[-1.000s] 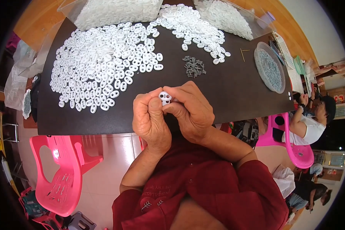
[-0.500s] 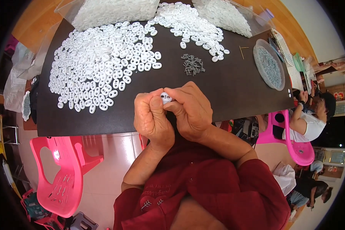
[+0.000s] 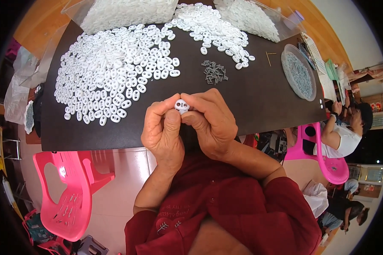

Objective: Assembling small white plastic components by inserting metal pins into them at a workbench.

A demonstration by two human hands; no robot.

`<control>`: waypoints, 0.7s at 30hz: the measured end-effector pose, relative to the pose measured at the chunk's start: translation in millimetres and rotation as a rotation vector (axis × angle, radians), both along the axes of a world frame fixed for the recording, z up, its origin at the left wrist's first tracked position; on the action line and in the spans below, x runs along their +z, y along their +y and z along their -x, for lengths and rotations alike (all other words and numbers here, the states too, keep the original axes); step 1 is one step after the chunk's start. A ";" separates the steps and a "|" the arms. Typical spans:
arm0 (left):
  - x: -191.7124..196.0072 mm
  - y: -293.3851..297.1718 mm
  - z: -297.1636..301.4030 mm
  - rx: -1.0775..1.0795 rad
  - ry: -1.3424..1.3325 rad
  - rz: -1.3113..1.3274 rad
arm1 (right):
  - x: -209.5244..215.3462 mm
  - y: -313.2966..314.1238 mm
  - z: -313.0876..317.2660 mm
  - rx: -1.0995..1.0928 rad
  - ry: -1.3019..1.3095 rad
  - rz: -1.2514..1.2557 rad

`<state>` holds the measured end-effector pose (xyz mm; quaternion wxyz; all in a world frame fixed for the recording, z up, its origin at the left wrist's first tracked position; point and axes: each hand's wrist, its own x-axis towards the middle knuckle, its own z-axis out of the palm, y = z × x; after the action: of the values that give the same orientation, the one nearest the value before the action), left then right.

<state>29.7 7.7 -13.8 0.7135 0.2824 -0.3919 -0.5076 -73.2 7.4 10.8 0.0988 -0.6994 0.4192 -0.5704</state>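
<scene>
lengthwise left-to-right, white two-holed piece (image 3: pixel 182 107), facing upward

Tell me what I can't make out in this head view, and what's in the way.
- Back of the white piece: hidden by the left hand and right hand.
- Far end of the left clear bin: cut off by the head view's top edge.
- Detail of the grey parts: too small.
- Single items in the round tub: too small to separate.
</scene>
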 end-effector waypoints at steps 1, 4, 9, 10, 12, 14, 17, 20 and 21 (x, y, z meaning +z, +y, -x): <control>-1.7 -0.4 0.5 0.000 0.001 0.000 | -0.5 -0.3 1.3 0.018 0.045 0.025; -3.9 -0.8 1.5 0.032 -0.040 0.043 | -1.2 -0.8 0.9 0.011 0.059 0.018; -4.1 -0.4 5.7 0.120 -0.092 0.040 | -4.2 -0.8 -2.4 0.013 0.033 0.014; -3.3 -0.1 6.6 0.120 -0.092 0.041 | -4.1 -0.8 -2.7 0.010 0.029 0.021; -1.8 0.6 7.8 0.125 -0.091 0.023 | -4.7 -2.7 -2.0 0.008 0.039 0.036; -3.7 0.6 8.4 0.131 -0.104 0.027 | -6.2 -3.2 -1.8 0.005 0.049 0.050; -0.4 1.2 10.4 0.128 -0.107 0.035 | -7.1 -3.1 -2.1 -0.015 0.048 0.056; 1.0 1.6 10.3 0.133 -0.120 0.038 | -8.8 -3.2 -2.5 -0.019 0.055 0.070; 0.7 1.4 10.1 0.143 -0.139 0.038 | -8.8 -3.0 -2.9 -0.025 0.061 0.073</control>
<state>19.6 9.2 -13.1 0.7242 0.3306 -0.4288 -0.4271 -70.3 4.5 2.0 0.0534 -0.7142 0.4097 -0.5650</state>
